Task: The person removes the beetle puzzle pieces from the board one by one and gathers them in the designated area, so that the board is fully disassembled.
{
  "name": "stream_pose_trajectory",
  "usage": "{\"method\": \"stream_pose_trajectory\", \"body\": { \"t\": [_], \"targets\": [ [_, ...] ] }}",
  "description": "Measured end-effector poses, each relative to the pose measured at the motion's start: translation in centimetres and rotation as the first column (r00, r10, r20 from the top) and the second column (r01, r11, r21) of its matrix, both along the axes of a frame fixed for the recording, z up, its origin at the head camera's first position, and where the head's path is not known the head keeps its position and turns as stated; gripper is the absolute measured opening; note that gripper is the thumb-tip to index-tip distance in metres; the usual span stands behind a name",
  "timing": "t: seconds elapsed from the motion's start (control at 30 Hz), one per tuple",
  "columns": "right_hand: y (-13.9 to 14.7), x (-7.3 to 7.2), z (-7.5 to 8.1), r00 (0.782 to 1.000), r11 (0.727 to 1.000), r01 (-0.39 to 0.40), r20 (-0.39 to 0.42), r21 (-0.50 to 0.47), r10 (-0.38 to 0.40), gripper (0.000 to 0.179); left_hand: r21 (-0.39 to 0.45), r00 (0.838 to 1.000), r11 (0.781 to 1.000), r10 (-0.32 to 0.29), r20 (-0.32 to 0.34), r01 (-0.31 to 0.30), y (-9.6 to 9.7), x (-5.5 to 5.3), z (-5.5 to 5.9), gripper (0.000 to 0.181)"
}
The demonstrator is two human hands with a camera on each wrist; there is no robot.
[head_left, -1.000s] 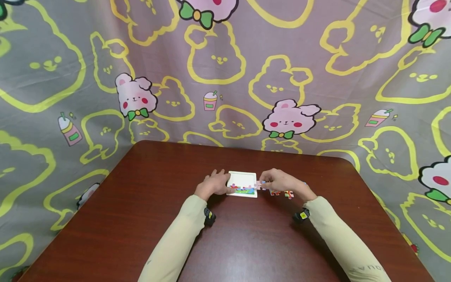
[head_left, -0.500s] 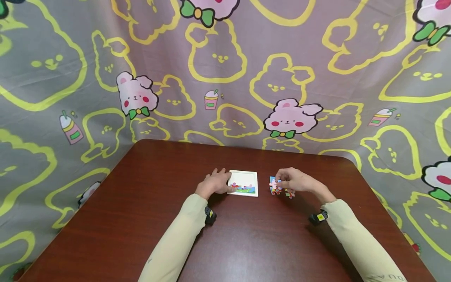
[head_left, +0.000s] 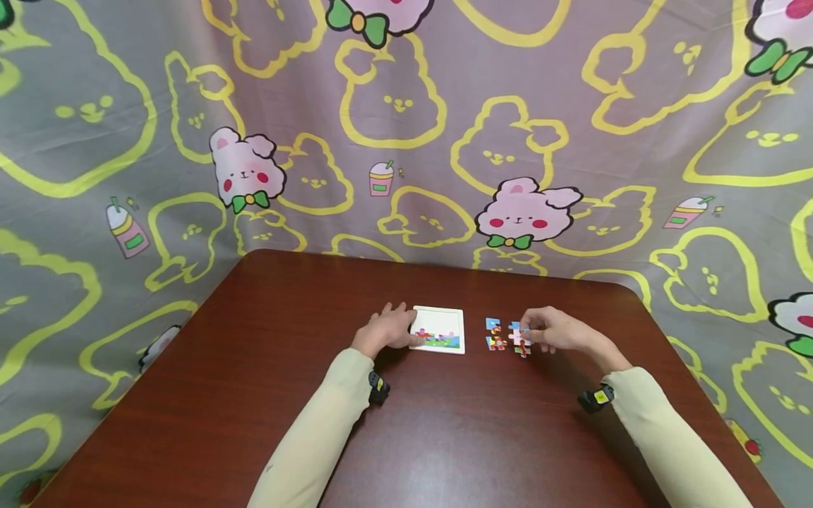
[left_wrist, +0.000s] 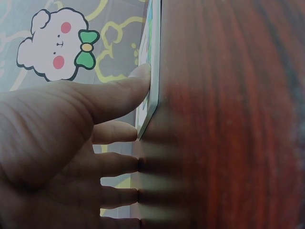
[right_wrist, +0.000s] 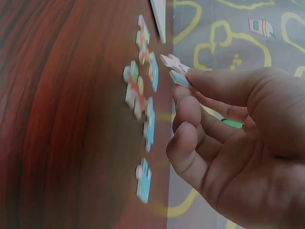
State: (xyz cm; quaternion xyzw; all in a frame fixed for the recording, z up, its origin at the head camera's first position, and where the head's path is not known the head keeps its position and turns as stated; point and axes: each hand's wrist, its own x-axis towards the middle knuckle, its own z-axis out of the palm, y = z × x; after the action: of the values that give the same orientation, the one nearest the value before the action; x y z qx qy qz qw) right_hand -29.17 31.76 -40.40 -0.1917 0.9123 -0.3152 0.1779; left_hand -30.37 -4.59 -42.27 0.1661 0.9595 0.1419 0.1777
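A white puzzle tray [head_left: 440,320] lies on the table, with colourful pieces fitted along its near side and bare white above them. My left hand [head_left: 384,331] rests at the tray's left edge. In the left wrist view its thumb [left_wrist: 126,90] presses on the tray's rim while the other fingers stretch out straight beside it. Between thumb and fingertips my right hand [head_left: 556,330] pinches a jigsaw piece [right_wrist: 175,63], pink and white with a blue edge. That piece is raised above the loose jigsaw pieces [head_left: 495,343] on the table to the right of the tray.
Several loose pieces lie spread near the right hand, among them a blue one [right_wrist: 144,183] and a red and green one [right_wrist: 135,90]. The brown table [head_left: 419,416] ends at a patterned cloth [head_left: 406,226] at the back.
The right hand has moved right from beside the tray to over the loose pieces, carrying a pinched piece. More loose pieces now show. The left hand has stayed on the tray.
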Motion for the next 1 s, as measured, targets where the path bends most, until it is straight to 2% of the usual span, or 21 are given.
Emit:
{"method": "stream_pose_trajectory", "body": {
  "t": [0.23, 0.47, 0.77, 1.0],
  "targets": [
    [2.0, 0.5, -0.4, 1.0, 1.0, -0.004, 0.021, 0.004, 0.004, 0.011, 0.026, 1.0, 1.0, -0.003, 0.011, 0.003, -0.1, 0.2, 0.1, 0.073],
    [3.1, 1.1, -0.5, 0.998, 1.0, -0.012, 0.054, 0.022, 0.011, 0.012, 0.015, 1.0, 1.0, -0.003, 0.001, 0.003, -0.3, 0.3, 0.1, 0.073],
    [4.1, 1.0, -1.1, 0.994, 0.996, 0.059, 0.091, 0.069, -0.065, 0.01, 0.012, 1.0, 1.0, -0.004, -0.003, 0.004, -0.3, 0.4, 0.2, 0.072],
    [3.9, 1.0, -1.1, 0.985, 0.988, 0.114, 0.117, 0.105, -0.126, 0.023, 0.008, 1.0, 1.0, -0.004, -0.008, 0.004, -0.4, 0.4, 0.3, 0.072]
  ]
}}
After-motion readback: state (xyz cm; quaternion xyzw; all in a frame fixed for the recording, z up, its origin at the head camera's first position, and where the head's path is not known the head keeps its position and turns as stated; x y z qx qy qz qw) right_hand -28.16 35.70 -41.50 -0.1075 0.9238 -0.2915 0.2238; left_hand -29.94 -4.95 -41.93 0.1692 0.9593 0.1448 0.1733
